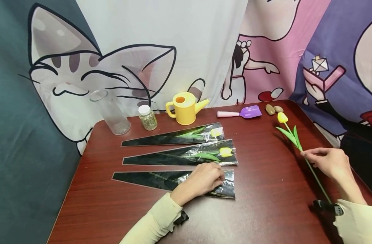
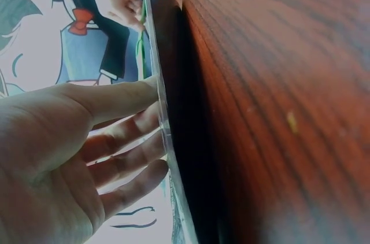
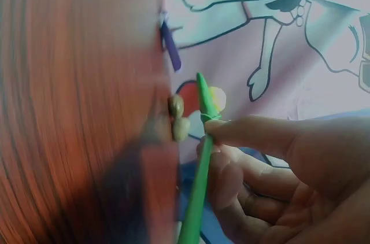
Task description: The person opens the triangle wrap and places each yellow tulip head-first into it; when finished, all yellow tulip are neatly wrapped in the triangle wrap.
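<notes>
Right hand [image 1: 326, 162] pinches tulip [image 1: 282, 117]; left hand [image 1: 204, 179] presses sleeve [image 1: 149, 179].

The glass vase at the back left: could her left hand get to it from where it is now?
Probably yes. The left hand only rests on the empty sleeve; two flat wrapped tulips lie between it and the glass vase, low enough to reach over.

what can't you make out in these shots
- Empty sleeve: head view, the left hand covers its middle; left wrist view shows only its edge.
- Jar contents: head view, too small to tell.
- Tulip stem: the right hand covers part of it.
- Two stones: right wrist view, blurred.
</notes>
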Demonstrator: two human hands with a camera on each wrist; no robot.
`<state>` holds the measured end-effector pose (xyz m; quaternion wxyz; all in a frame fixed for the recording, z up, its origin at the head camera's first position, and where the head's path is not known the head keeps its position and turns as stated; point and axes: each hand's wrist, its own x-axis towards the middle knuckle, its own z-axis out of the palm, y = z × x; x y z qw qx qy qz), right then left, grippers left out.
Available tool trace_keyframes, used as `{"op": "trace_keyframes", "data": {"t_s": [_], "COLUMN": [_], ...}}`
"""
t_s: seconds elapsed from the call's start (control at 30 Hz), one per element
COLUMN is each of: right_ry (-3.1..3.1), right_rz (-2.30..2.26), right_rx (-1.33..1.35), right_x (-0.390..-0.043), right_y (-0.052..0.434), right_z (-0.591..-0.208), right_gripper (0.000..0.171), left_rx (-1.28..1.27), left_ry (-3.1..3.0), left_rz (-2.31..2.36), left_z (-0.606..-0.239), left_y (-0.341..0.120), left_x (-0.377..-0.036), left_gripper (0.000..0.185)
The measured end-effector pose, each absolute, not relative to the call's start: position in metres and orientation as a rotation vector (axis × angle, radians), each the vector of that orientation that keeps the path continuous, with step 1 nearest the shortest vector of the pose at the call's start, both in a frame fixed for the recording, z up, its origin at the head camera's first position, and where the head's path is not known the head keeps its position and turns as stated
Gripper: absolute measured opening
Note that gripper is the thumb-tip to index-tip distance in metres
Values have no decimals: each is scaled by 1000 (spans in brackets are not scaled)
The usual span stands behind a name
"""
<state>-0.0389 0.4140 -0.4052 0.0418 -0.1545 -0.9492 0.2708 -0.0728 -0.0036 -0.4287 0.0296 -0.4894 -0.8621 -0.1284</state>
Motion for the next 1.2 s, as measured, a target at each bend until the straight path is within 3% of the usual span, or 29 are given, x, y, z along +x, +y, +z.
{"op": "trace_keyframes", "data": {"t_s": [0.1, 0.27, 0.57, 0.87, 1.2], "right_ry": [-2843, -2452, -1540, -962, -1121], "right_rz": [1080, 1830, 2865, 3078, 2938], "right_rx": [-556, -512, -253, -295, -401], "right_x": [-38, -39, -45, -21, -2], "right_y": [409, 396, 373, 348, 329], "right_z": [-406, -414, -416, -419, -431], "right_gripper": [38, 7, 32, 33, 29], "left_rx": [-1490, -1449, -1360, -1344, -1320], "left_ry": [-2651, -2647, -2669, -2658, -2624], "left_rz": [-445, -526, -587, -664, -686], "left_z": [-430, -428, -421, -422, -426], "left_y": [-4, -5, -6, -7, -5], "left_x": [-73, -74, -87, -87, -85], "left_gripper": [6, 5, 3, 4, 4]}}
